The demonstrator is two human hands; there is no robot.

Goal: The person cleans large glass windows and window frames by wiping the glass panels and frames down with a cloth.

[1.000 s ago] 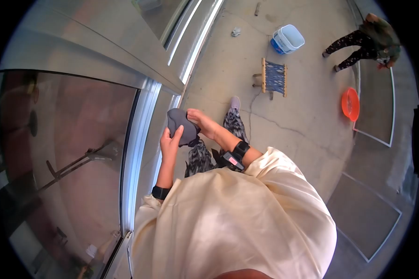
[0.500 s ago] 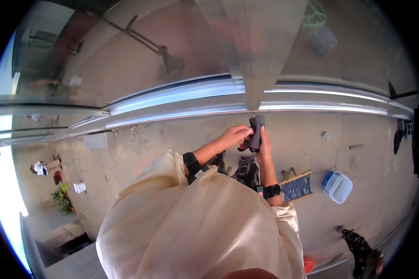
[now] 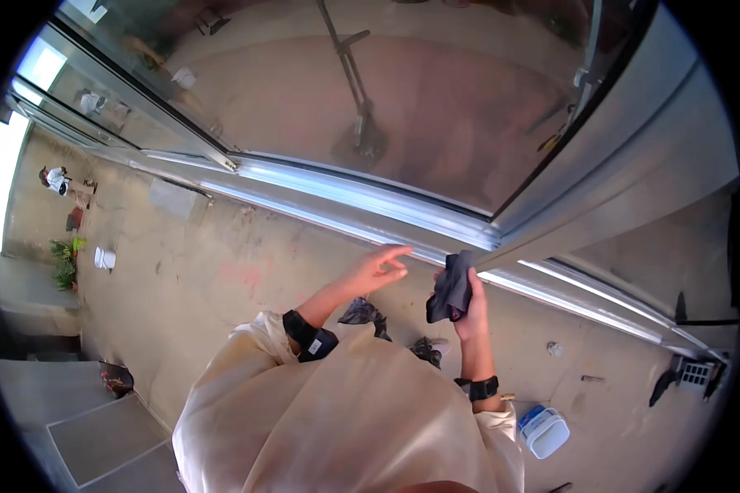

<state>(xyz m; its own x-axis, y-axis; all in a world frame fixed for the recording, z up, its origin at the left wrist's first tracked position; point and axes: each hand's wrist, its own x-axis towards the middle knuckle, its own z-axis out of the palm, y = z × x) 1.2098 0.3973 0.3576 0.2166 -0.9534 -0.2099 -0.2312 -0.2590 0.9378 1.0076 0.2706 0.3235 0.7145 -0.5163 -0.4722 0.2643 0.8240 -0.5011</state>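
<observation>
My right hand [image 3: 472,311] is closed around a folded dark grey cloth [image 3: 451,287], which stands up beside the metal door frame. To the left of the cloth, my left hand [image 3: 378,269] is empty with its fingers apart, over the floor near the silver door track [image 3: 337,195]. A gap separates this hand from the cloth. Black straps circle both wrists.
Glass panels [image 3: 436,107] stand ahead behind the track. A blue and white bucket [image 3: 544,431] is at lower right, a white bucket [image 3: 104,258] and plants [image 3: 64,263] at left. Another person [image 3: 57,181] is at far left.
The view has swung round towards the glass panels and the left side. My left hand has let go of the cloth and moved left; the cloth stays in my right hand.
</observation>
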